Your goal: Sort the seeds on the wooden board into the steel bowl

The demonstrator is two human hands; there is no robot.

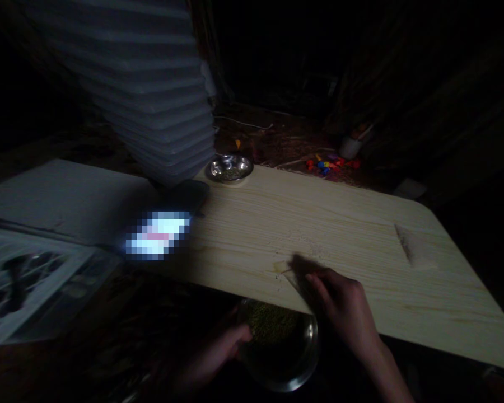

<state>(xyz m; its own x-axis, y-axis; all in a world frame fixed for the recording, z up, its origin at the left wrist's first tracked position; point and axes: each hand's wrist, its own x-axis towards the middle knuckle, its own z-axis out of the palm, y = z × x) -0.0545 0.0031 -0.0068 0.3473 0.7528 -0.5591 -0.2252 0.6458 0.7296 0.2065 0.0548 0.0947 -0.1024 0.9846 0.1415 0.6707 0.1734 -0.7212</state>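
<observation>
Below the table's front edge, my left hand (233,341) grips the rim of a shiny metal bowl (309,341). Small green beans or grains (273,322) lie in that bowl. My right hand (340,294) is closed in a pinch, low over the wooden tabletop near the front edge. By its fingertips is a thin, pale piece (281,267), too dim and blurred to name. Tiny grains (306,243) are scattered on the wood just beyond my right fingers.
A smaller metal bowl (229,169) with some grains stands at the table's far edge. A lit phone (158,235) lies left, beside a tall ribbed white stack (159,101). A white plastic basket (63,280) is far left. Dark grains in a small patch (404,244) lie right.
</observation>
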